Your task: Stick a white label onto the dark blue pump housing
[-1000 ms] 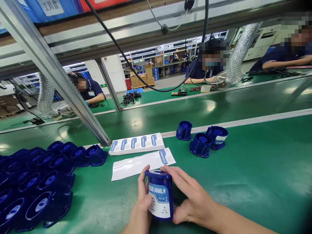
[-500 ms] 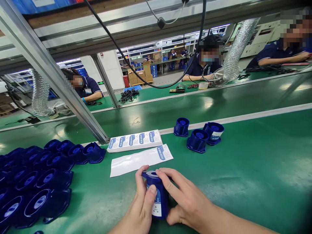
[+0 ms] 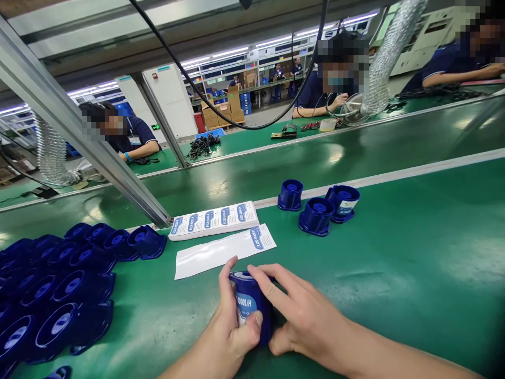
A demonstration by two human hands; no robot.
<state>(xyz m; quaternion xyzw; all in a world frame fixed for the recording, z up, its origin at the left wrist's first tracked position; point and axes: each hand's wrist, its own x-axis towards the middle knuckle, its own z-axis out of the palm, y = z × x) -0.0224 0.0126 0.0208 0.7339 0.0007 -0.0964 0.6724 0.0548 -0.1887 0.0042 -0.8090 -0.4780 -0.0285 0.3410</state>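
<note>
A dark blue plastic housing [image 3: 265,310] is held between both hands at the front of the bench, with a blue-and-white label marked 5000L/H [image 3: 246,303] on its side. My left hand [image 3: 232,329] is closed round its left side, the thumb lying over the label. From the right, my right hand [image 3: 303,318] grips it with fingertips at the top rim and thumb low down. Just beyond lies a mostly bare label sheet [image 3: 216,256] with one label at its right end. A stack of full label sheets [image 3: 213,221] is behind that.
Many blue housings [image 3: 82,287] crowd the left of the green bench [image 3: 394,273]. Three more housings [image 3: 316,216] stand at the back right, one showing a label. A metal post [image 3: 82,121] slants down at left, and a black cable [image 3: 205,97] hangs across. Co-workers sit opposite.
The housing has turned in my hands, so the label's printed blue part now shows. My left thumb has shifted lower and to the right across it. The camera view has tilted slightly.
</note>
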